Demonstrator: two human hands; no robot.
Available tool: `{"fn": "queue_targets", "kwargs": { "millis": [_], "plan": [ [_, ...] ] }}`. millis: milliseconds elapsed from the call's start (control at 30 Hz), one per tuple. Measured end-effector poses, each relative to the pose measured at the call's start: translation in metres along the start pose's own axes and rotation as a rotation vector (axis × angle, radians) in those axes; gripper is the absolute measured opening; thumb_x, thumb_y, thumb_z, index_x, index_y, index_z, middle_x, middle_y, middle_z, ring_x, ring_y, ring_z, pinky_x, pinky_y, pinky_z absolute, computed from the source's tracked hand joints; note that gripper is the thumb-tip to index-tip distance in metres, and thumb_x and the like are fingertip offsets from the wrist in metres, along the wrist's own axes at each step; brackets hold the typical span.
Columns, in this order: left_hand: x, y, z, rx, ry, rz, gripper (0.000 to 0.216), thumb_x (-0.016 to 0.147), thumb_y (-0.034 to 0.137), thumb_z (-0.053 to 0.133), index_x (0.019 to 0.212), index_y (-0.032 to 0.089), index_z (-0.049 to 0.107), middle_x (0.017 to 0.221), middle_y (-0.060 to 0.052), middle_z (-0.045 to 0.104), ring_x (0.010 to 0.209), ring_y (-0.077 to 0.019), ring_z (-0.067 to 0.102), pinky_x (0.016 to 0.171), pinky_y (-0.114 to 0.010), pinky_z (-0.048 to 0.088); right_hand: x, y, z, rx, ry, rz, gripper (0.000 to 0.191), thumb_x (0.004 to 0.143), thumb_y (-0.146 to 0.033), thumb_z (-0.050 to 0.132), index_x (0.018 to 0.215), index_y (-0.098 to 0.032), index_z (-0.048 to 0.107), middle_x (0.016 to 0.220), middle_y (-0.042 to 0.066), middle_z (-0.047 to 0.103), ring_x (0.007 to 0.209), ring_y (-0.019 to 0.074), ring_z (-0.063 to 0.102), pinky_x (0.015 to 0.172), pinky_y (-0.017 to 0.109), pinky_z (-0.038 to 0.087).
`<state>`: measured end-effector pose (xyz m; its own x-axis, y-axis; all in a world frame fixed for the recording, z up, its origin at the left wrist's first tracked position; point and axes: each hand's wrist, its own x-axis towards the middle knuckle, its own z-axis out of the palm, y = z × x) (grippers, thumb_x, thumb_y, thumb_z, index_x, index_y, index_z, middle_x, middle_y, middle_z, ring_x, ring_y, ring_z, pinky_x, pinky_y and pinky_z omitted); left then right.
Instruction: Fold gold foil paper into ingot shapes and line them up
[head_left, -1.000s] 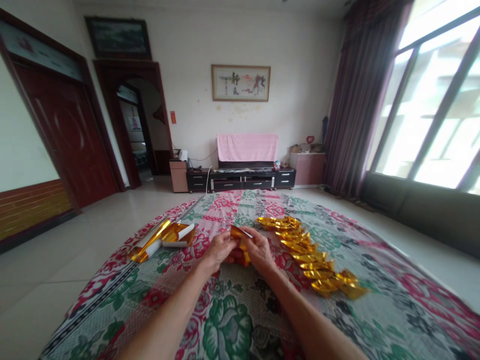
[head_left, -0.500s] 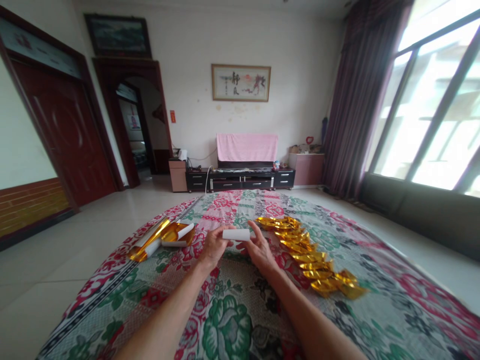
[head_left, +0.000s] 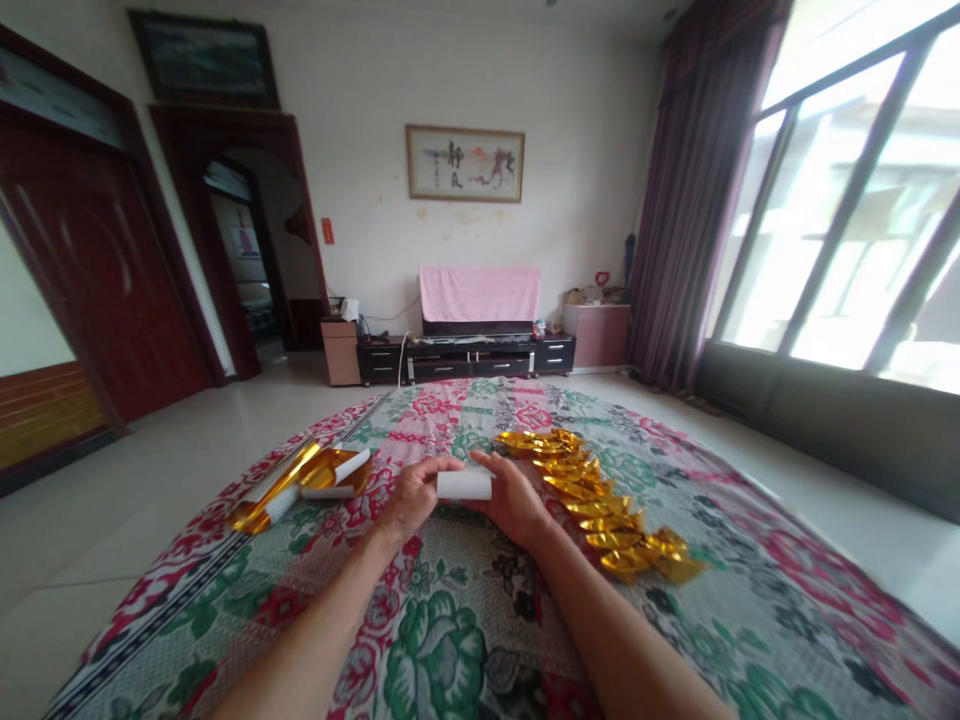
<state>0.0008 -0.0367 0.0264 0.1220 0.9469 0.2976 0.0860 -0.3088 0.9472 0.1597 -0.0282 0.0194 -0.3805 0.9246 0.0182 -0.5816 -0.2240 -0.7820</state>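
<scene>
A small sheet of paper point(head_left: 464, 486), white on the side facing me, is held level between my two hands above the patterned cloth. My left hand point(head_left: 413, 497) grips its left end, with fingers along the far edge. At the right end my right hand point(head_left: 516, 498) holds it from beneath, thumb or fingertip near the top edge. The paper's far side is hidden. To the right lies a row of folded gold foil pieces point(head_left: 592, 497), shaped like ingots. On the left rest curled gold foil sheets with white backs point(head_left: 279, 488).
A floral cloth point(head_left: 442, 640) covers the round surface before me. Beyond it stand a black low cabinet point(head_left: 487, 360) and a pink cloth point(head_left: 480, 294) draped over something. Purple curtains point(head_left: 697, 200) and a window are on the right, a red door point(head_left: 82, 260) on the left.
My view has turned slightly right. The paper is a little lower in the picture, and my right hand's fingers have come in closer to its top edge.
</scene>
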Motion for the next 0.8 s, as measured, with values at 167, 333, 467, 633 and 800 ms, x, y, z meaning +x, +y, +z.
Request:
{"fn": "queue_targets", "kwargs": {
  "millis": [167,333,467,633,800],
  "plan": [
    [-0.003,0.005,0.006,0.167,-0.114,0.163,0.033,0.066,0.009,0.045,0.088,0.017,0.069,0.100,-0.005,0.066,0.097,-0.0179,0.058,0.085,-0.028,0.046,0.003,0.001,0.000,-0.064,0.048,0.046,0.042,0.074,-0.039,0.055,0.110,-0.017,0.054,0.079,0.003,0.065,0.057,0.0131,0.056,0.051,0.023,0.042],
    [-0.002,0.003,0.011,0.325,-0.168,0.373,0.042,0.064,0.002,0.040,0.090,0.019,0.069,0.103,-0.004,0.065,0.100,-0.0153,0.057,0.093,-0.030,0.042,0.002,0.000,-0.003,-0.097,0.123,0.025,0.041,0.068,-0.022,0.059,0.108,-0.017,0.056,0.079,0.003,0.066,0.059,0.0128,0.057,0.052,0.023,0.043],
    [-0.003,0.001,0.012,0.475,-0.226,0.506,0.053,0.059,-0.003,0.038,0.095,0.022,0.067,0.112,-0.003,0.061,0.105,-0.0155,0.054,0.096,-0.031,0.040,0.003,-0.001,-0.006,-0.070,0.159,0.017,0.047,0.065,-0.016,0.057,0.112,-0.017,0.054,0.078,0.003,0.066,0.056,0.0118,0.056,0.052,0.024,0.044],
    [-0.006,0.000,0.012,0.556,-0.299,0.458,0.051,0.057,0.000,0.045,0.096,0.027,0.067,0.121,0.000,0.056,0.110,-0.0184,0.051,0.098,-0.033,0.038,0.004,-0.002,-0.007,-0.066,0.222,-0.035,0.058,0.061,-0.011,0.052,0.119,-0.019,0.048,0.077,0.001,0.065,0.054,0.0108,0.055,0.050,0.022,0.044],
    [-0.006,-0.001,0.011,0.485,-0.267,0.370,0.037,0.064,0.008,0.052,0.093,0.026,0.069,0.113,-0.002,0.061,0.105,-0.0179,0.055,0.096,-0.032,0.039,0.003,0.001,-0.007,-0.116,0.288,-0.151,0.079,0.058,-0.010,0.054,0.131,-0.026,0.032,0.073,-0.002,0.063,0.049,0.0114,0.053,0.044,0.022,0.042]
  ]
}}
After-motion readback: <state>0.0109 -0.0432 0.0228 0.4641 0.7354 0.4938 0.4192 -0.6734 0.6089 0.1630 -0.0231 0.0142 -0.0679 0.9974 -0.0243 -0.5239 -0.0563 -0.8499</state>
